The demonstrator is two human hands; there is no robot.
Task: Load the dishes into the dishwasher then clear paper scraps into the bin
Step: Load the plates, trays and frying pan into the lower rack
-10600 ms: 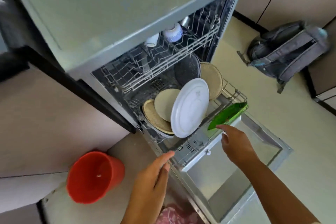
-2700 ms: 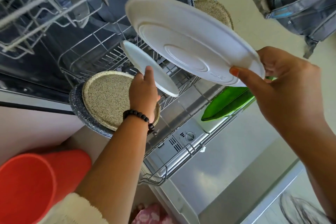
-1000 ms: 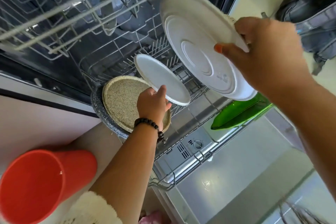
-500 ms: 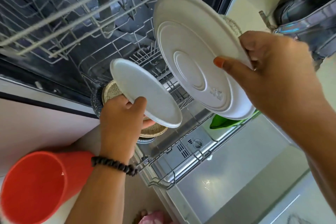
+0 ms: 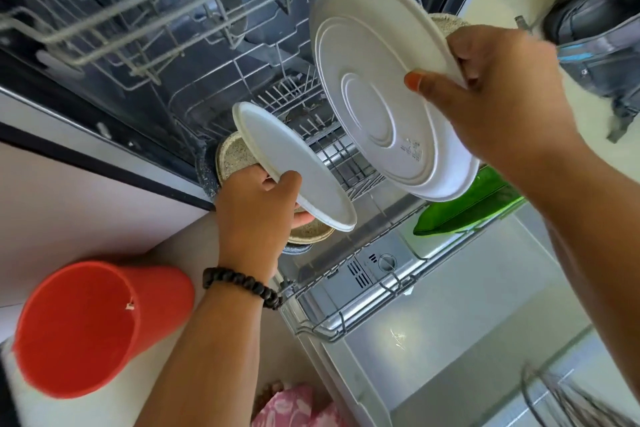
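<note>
My right hand [image 5: 498, 94] grips the rim of a large white plate [image 5: 374, 94], tilted with its underside toward me, above the lower rack [image 5: 346, 319] of the open dishwasher. My left hand [image 5: 256, 215] holds a smaller white plate [image 5: 294, 166] by its edge, tilted over the rack's left side. Under that hand a speckled beige plate [image 5: 232, 156] lies in a dark speckled dish [image 5: 204, 166]. A green dish [image 5: 464, 208] leans at the rack's right. Another speckled plate [image 5: 446, 24] peeks out behind the large plate.
A red bin [image 5: 86, 326] lies tilted on the floor at lower left. The dishwasher door [image 5: 467, 329] is folded down in front. The upper rack [image 5: 145, 0] is pulled out overhead. A grey backpack [image 5: 602, 45] sits on the floor at the right.
Half a second ago the small plate was higher and further left; my left hand has brought it right and lower over the rack. The large plate has tipped more upright.
</note>
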